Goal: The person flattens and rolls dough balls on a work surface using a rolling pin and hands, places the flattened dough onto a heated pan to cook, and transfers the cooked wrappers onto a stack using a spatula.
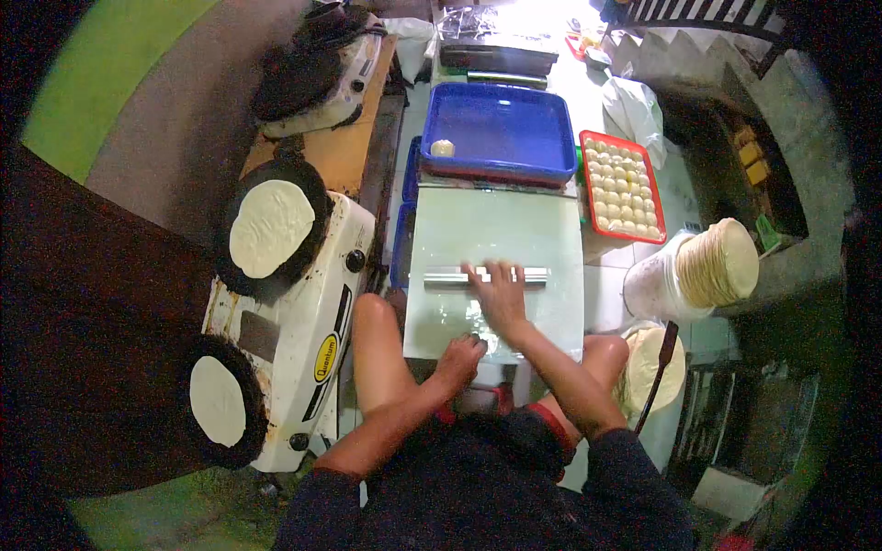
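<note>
A shiny metal rolling pin lies crosswise on the pale, glossy work board. My right hand rests over the pin's right half, its fingers spread across the metal. Closer to me, my left hand is at the board's near edge with its fingers curled in; anything inside them is hidden. Just beyond the board sits a blue tray with one dough ball at its near left corner.
A white two-burner stove at left bears flatbreads on dark pans. At right are a red tray of several dough balls, a stack of flatbreads on a white bucket, and a dark spatula over more flatbread.
</note>
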`<move>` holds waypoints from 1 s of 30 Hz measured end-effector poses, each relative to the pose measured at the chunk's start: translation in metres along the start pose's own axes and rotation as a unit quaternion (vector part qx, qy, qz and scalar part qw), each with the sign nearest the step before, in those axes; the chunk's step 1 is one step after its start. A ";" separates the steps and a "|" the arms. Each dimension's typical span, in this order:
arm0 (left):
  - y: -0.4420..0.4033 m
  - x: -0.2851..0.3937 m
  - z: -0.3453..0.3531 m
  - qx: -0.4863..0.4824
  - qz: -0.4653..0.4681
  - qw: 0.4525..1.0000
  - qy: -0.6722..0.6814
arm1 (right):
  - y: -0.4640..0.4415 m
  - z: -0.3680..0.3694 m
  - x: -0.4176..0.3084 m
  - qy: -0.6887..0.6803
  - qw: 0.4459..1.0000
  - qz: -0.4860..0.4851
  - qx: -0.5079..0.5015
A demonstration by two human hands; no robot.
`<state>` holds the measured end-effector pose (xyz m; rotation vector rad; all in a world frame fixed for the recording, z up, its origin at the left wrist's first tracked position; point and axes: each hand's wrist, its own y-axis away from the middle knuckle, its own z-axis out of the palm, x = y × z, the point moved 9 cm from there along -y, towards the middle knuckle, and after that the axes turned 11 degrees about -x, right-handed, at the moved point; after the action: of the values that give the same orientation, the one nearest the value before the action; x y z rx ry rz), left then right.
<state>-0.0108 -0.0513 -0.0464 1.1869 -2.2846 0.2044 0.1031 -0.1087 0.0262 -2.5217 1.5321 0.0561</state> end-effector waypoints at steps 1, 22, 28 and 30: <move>0.001 0.001 -0.002 0.001 0.003 1.000 -0.002 | -0.015 -0.005 0.006 0.007 1.000 0.016 0.018; 0.001 0.001 0.000 0.021 0.007 1.000 0.004 | -0.033 -0.005 0.014 -0.026 0.993 0.117 0.016; -0.001 0.005 -0.008 0.011 0.011 1.000 -0.009 | -0.030 0.020 0.047 -0.260 0.954 0.147 0.017; -0.003 0.006 -0.008 -0.004 0.006 1.000 -0.021 | -0.021 0.015 0.037 -0.252 0.956 0.135 -0.064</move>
<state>-0.0077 -0.0547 -0.0365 1.1852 -2.3266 0.1767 0.1397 -0.1287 0.0096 -2.1228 1.6645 0.7925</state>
